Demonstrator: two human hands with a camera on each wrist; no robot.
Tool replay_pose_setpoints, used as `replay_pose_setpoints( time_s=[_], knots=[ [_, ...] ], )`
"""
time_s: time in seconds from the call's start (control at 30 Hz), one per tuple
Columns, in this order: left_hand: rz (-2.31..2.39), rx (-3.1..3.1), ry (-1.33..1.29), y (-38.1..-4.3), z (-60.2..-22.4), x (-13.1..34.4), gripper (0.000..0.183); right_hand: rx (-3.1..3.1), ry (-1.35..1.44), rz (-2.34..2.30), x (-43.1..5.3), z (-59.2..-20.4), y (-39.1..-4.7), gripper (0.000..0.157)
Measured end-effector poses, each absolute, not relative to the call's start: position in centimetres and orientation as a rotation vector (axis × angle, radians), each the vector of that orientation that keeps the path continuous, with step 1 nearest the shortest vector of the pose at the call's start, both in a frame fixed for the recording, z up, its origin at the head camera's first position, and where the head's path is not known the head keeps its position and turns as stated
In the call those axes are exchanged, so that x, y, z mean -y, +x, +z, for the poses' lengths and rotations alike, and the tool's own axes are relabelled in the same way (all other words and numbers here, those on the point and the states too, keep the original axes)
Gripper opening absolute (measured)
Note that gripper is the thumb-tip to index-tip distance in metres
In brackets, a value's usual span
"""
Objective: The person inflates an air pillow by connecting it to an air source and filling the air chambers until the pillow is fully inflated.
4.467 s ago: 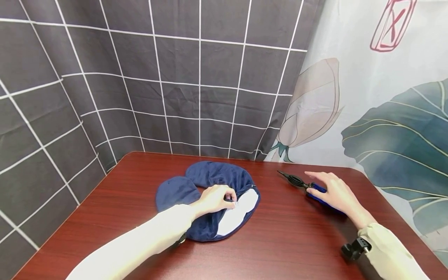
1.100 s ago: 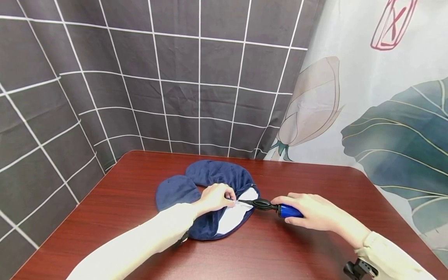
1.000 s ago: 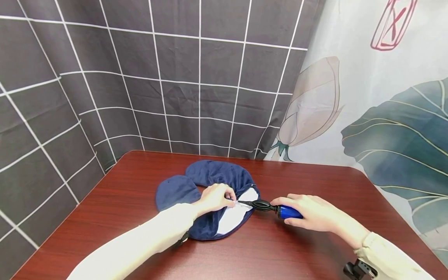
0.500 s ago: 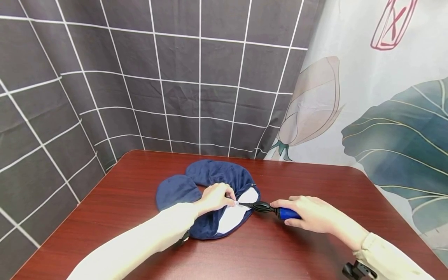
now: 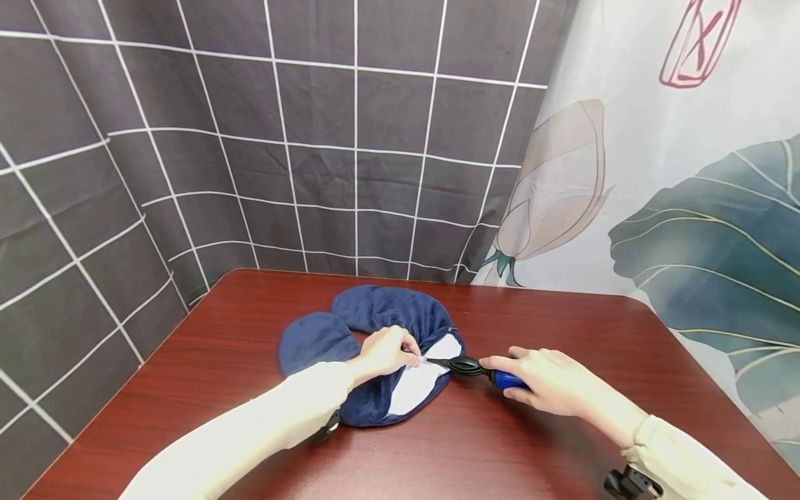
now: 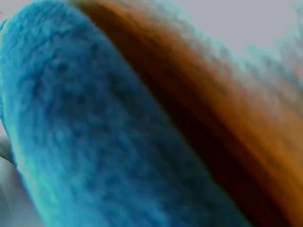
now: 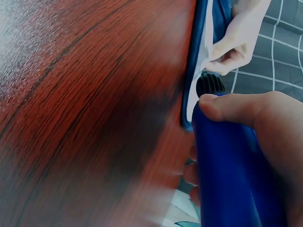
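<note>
A navy, U-shaped neck pillow (image 5: 315,344) lies on the table, its cover unzipped over a white inner bladder (image 5: 414,392). My left hand (image 5: 384,351) pinches a small clear valve at the opening between thumb and fingers. From the right, my right hand (image 5: 550,383) grips a blue hand pump (image 5: 508,380). Its black ribbed nozzle (image 5: 465,366) points left, the tip meeting the valve at my left fingertips. In the right wrist view, my thumb lies along the front of the blue pump (image 7: 227,175). Plush blue fabric (image 6: 90,123) fills much of the left wrist view.
The reddish-brown wooden table (image 5: 437,458) extends to both sides. Behind it hang a dark grid-patterned curtain (image 5: 312,173) and a white one (image 5: 625,139) with leaf and flower prints. A black wrist camera (image 5: 631,481) sits at the right sleeve.
My right hand has taken hold of the pump, lying at the right earlier, and brought it left to the valve. It shifted slightly further left lately. The left hand has barely moved.
</note>
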State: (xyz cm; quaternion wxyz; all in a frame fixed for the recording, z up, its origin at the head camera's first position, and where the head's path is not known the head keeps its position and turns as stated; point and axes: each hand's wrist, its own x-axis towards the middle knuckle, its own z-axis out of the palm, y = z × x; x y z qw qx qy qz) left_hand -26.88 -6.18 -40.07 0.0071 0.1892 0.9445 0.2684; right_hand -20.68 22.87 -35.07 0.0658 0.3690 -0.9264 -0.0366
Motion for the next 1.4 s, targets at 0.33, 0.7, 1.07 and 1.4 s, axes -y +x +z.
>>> replay_pose_setpoints(
  time_s=[0.33, 0.7, 1.07, 1.4],
  knots=[
    [0.850, -2.953, 0.562, -26.9, -40.0, 6.1, 0.004, 2.510, 1.181, -0.301, -22.4, -35.5, -20.5, 0.051],
    [0.856, -2.962, 0.542, -27.0, -39.9, 6.0, 0.004, 2.473, 1.132, -0.373, -21.6, -35.7, -20.3, 0.047],
    [0.880, -3.010, 0.541, -27.1, -40.0, 6.2, 0.004, 2.795, 1.094, 0.007, -21.1, -35.7, -20.8, 0.041],
    [0.806, -3.050, 0.587, -28.0, -39.8, 7.3, 0.005, 3.009, 1.099, 0.339, -20.3, -35.9, -22.8, 0.033]
  ],
)
